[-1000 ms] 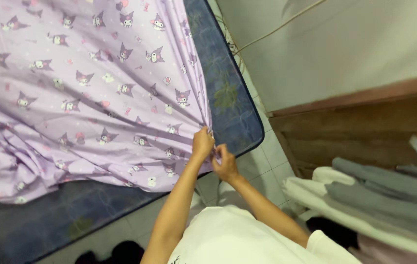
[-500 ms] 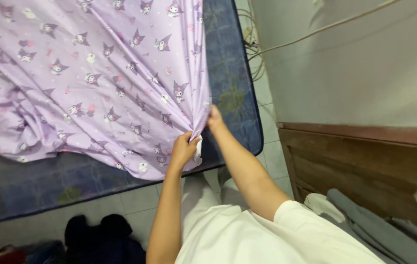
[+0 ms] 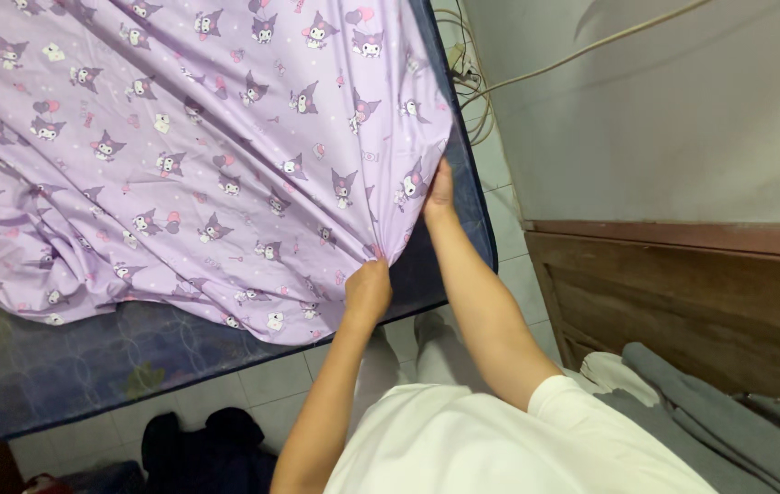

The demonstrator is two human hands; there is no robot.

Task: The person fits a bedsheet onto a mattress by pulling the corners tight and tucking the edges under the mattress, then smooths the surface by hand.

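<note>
A lilac bedsheet (image 3: 189, 155) printed with small cartoon figures lies spread and wrinkled over a dark blue mattress (image 3: 61, 361) on the floor. My left hand (image 3: 368, 289) is closed on the sheet's gathered edge near the mattress's near right corner. My right hand (image 3: 438, 189) grips the sheet's right edge farther up, stretching it toward the mattress's right side. The fabric between both hands is pulled taut into folds.
White floor tiles (image 3: 267, 380) run along the mattress. A pale wall (image 3: 664, 110) with a hanging cable (image 3: 582, 53) stands at right. Below it is a brown wooden piece of furniture (image 3: 683, 293), with folded grey and white cloth (image 3: 701, 412) on it. Dark clothing (image 3: 198, 448) lies on the floor.
My right hand has slid up along the sheet's right edge, away from my left, drawing the sheet farther right over the mattress. The two hands were together a second ago.
</note>
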